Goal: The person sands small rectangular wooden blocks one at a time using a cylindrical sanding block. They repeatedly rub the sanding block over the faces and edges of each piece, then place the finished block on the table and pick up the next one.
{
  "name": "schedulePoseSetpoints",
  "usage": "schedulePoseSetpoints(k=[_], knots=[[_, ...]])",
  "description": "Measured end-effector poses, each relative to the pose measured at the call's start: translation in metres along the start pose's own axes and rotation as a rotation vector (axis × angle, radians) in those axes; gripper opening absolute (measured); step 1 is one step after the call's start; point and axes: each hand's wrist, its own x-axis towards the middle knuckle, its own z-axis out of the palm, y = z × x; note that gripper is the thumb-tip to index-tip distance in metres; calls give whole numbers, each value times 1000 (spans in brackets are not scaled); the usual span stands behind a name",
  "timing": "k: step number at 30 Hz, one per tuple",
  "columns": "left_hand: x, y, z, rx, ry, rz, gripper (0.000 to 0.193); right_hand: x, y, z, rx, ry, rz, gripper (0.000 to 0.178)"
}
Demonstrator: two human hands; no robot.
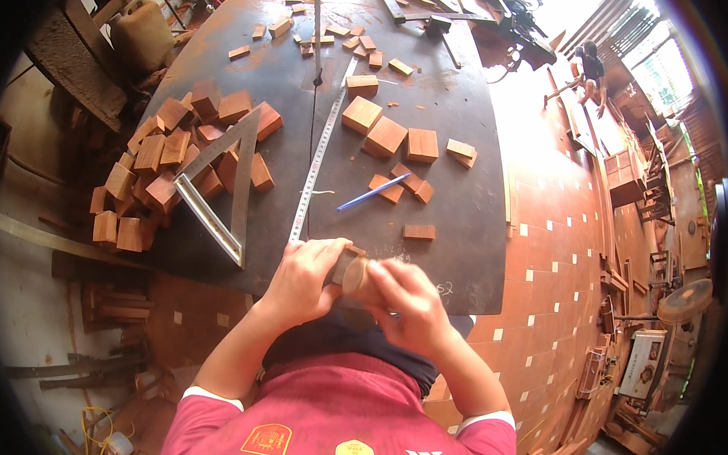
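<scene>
"What do we have in our hands?"

"Our left hand (304, 277) is curled closed around a round-faced piece (353, 274), dark at the side and tan on the face. It sits between our two hands, too blurred for us to tell what it is."

"And our right?"

"Our right hand (412, 301) is partly closed, its fingers bent in at the tan face. We can't tell whether it grips or only touches."

"How should the piece handle?"

"We'd judge it stiff, light enough for one hand and hardly fragile. The rounded face could slip from a pinch, so we'd hold it by the sides, thumb opposite fingers."

"What about the small block (419, 232) just beyond our right hand?"

"Wooden, so probably hard and firm; we'd pinch it across its long sides."

"And the measuring strip (322, 156) running away ahead of our left hand?"

"Thin, likely springy and easily creased. We'd take it lightly by both edges."
</scene>
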Motion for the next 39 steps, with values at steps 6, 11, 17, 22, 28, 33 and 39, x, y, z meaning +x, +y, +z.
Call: schedulePoseSetpoints(k=[6, 11, 17, 22, 28, 33, 39], knots=[[2, -1, 1, -12, -5, 50, 73, 9, 8, -8, -10, 20, 33, 67], [4, -1, -3, 51, -28, 28, 68, 3, -3, -12, -34, -81, -8, 75], [4, 3, -5, 31, -11, 23, 66, 8, 1, -8, -65, -31, -51, 72], [9, 0, -1, 60, -28, 65, 69, -1, 9, -12, -17, -40, -14, 70], [8, 9, -3, 31, -30, 21, 62, -12, -1, 1, 14, 7, -34, 66], [10, 10, -3, 4, -45, -2, 61, -5, 8, 0, -30, 49, -19, 69], [7, 6, 4, 2, -22, 11, 62, -13, 4, 10, 16, 55, -39, 74]])
